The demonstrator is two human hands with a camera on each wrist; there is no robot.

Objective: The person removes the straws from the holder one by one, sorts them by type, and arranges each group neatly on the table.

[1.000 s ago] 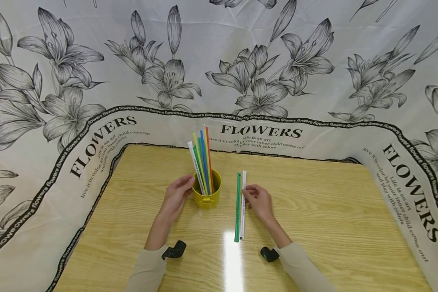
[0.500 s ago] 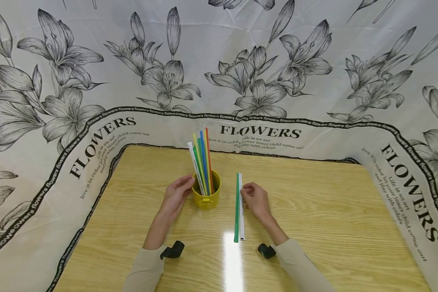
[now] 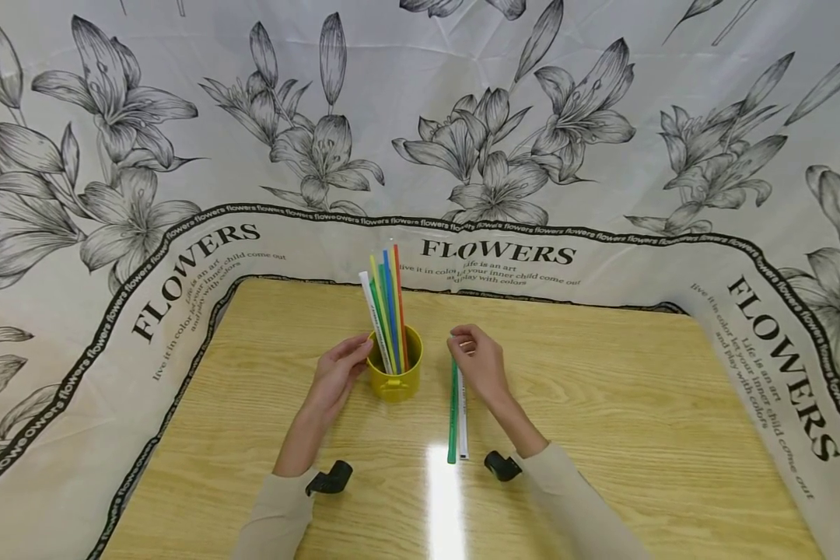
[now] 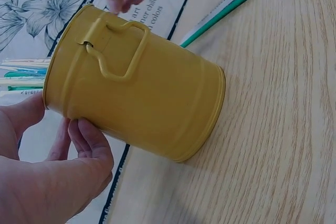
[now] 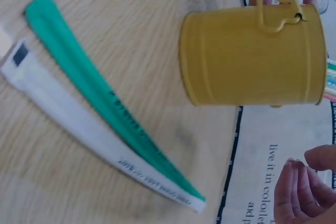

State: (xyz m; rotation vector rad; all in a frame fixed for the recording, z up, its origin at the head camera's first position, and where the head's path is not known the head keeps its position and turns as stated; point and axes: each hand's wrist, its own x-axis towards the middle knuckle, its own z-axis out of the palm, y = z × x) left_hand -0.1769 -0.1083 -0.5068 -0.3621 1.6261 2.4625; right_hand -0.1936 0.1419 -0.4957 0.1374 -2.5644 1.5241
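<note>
A yellow metal bucket (image 3: 394,386) with small wire handles stands upright on the table, holding several coloured straws (image 3: 392,311). My left hand (image 3: 337,373) grips its left side, thumb at the rim and curled fingers against the wall. To the right, a green wrapped straw (image 3: 453,420) and a white wrapped straw (image 3: 463,424) lie side by side, both printed. Over their far ends is my right hand (image 3: 479,365), which hides those ends in the head view. The right wrist view shows a gap between its thumb and loosely bent fingers, with nothing held.
The wooden table (image 3: 616,404) extends on both sides of the arms. A white flower-printed cloth (image 3: 490,187) hangs behind it and around its sides. Black wrist mounts (image 3: 331,477) stick out by both sleeves.
The white straw has shifted left, up against the green one. My right hand has moved left and away from me, from the white straw's side to over both far ends. The left hand stays put.
</note>
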